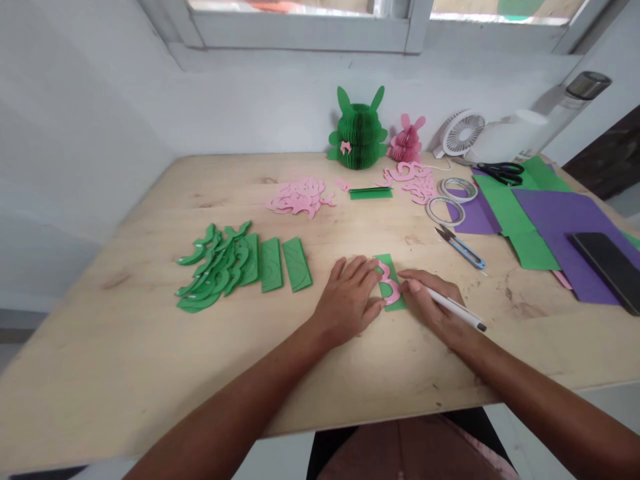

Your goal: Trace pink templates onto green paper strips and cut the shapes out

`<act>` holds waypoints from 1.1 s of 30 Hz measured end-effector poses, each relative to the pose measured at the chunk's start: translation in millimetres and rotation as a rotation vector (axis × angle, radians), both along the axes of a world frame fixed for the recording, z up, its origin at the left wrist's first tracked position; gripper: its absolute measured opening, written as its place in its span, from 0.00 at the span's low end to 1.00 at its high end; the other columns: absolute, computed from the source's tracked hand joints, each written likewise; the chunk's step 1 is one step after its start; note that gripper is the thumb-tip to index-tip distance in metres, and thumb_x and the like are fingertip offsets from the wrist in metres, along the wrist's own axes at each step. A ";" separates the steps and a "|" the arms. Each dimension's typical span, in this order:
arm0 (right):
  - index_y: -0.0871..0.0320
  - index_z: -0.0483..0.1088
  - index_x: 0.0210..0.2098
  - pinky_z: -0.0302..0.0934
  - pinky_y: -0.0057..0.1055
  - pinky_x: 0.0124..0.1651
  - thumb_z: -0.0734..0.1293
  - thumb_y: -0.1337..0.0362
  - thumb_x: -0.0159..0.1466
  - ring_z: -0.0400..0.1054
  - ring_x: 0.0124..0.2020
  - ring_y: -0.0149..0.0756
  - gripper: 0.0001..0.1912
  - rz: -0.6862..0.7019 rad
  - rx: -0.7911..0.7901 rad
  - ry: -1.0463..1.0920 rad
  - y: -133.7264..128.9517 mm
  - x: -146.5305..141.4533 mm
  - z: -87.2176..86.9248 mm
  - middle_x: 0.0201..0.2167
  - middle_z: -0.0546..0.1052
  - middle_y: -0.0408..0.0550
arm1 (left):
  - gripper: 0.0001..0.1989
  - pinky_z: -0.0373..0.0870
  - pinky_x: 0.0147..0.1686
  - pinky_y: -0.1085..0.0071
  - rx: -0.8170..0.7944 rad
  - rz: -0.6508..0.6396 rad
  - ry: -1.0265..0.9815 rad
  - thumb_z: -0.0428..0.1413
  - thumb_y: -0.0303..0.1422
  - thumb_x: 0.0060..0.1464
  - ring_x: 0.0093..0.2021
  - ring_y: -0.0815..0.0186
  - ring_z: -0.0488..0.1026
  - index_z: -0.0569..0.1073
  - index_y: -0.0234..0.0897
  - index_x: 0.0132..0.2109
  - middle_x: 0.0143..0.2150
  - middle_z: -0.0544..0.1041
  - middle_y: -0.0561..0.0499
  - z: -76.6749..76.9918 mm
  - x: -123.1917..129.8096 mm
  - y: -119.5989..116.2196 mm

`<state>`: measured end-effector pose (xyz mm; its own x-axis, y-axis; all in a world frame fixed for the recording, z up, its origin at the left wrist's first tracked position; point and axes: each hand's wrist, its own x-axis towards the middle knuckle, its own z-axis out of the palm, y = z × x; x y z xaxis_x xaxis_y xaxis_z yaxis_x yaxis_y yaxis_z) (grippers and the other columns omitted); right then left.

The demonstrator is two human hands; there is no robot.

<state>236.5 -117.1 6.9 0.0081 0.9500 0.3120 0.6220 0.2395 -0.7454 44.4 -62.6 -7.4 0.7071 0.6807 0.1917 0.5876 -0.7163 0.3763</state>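
A pink curved paper piece (392, 292) lies on a small green paper rectangle (399, 305) near the front of the table. My left hand (351, 297) lies over the left side of both, fingers spread, its tips against the pink piece. In my right hand (435, 303) is a white pen (455, 308), its tip end at the right edge of the pink piece. To the left sit two green paper rectangles (297, 264) with drawn outlines, beside a pile of cut green pieces (215, 270).
Pink cutouts (299, 197), a folded green strip (371, 193) and paper rabbits (360, 137) stand or lie behind. On the right are tape rolls (445, 211), blue snips (463, 249), black scissors (500, 172), purple sheets (565, 220), a phone (607, 270) and a fan (463, 133).
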 end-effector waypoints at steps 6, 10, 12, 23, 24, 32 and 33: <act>0.56 0.75 0.37 0.66 0.32 0.39 0.60 0.57 0.65 0.71 0.33 0.37 0.14 -0.072 -0.150 0.173 -0.1 4.4 13.3 0.28 0.76 0.45 | 0.16 0.47 0.62 0.51 -0.002 -0.002 -0.013 0.51 0.38 0.57 0.63 0.54 0.55 0.67 0.38 0.51 0.62 0.64 0.45 0.5 0.3 0.2; 0.57 0.72 0.41 0.65 0.31 0.33 0.61 0.60 0.64 0.70 0.28 0.34 0.11 -0.035 -0.282 0.317 3.2 3.6 24.7 0.26 0.76 0.44 | 0.17 0.47 0.62 0.50 -0.006 0.000 -0.005 0.51 0.38 0.57 0.63 0.53 0.54 0.67 0.37 0.51 0.62 0.64 0.45 1.2 0.4 0.5; 0.57 0.70 0.39 0.64 0.29 0.32 0.64 0.62 0.61 0.71 0.30 0.34 0.08 -0.041 -0.330 0.360 6.2 0.3 28.8 0.27 0.77 0.44 | 0.17 0.47 0.62 0.51 -0.006 0.002 -0.004 0.50 0.39 0.57 0.63 0.53 0.54 0.67 0.37 0.52 0.62 0.64 0.44 1.7 0.5 0.5; 0.58 0.69 0.27 0.58 0.24 0.20 0.67 0.65 0.54 0.65 0.20 0.29 0.03 -0.101 -0.260 0.299 12.5 -11.4 6.3 0.21 0.73 0.42 | 0.18 0.46 0.62 0.50 -0.024 0.002 -0.016 0.51 0.38 0.57 0.64 0.53 0.54 0.66 0.37 0.53 0.62 0.64 0.44 2.5 0.3 0.1; 0.58 0.68 0.27 0.59 0.24 0.21 0.67 0.65 0.55 0.65 0.20 0.29 0.03 -0.090 -0.248 0.299 12.2 -11.8 5.0 0.21 0.73 0.42 | 0.18 0.45 0.62 0.50 -0.024 0.002 -0.019 0.50 0.38 0.57 0.64 0.53 0.54 0.66 0.37 0.53 0.62 0.64 0.44 2.6 0.3 0.1; 0.57 0.68 0.28 0.59 0.23 0.19 0.66 0.62 0.57 0.65 0.19 0.28 0.05 -0.051 -0.189 0.253 11.9 -14.6 -0.8 0.21 0.74 0.42 | 0.18 0.44 0.63 0.51 -0.028 -0.004 -0.028 0.50 0.38 0.57 0.64 0.54 0.53 0.66 0.38 0.53 0.62 0.64 0.44 1.8 0.4 0.6; 0.57 0.68 0.28 0.59 0.23 0.19 0.67 0.62 0.57 0.65 0.19 0.28 0.05 -0.052 -0.187 0.257 11.9 -14.6 -1.6 0.21 0.74 0.42 | 0.18 0.45 0.63 0.51 -0.025 -0.004 -0.027 0.50 0.38 0.57 0.64 0.54 0.53 0.66 0.38 0.53 0.62 0.64 0.44 1.8 0.5 0.7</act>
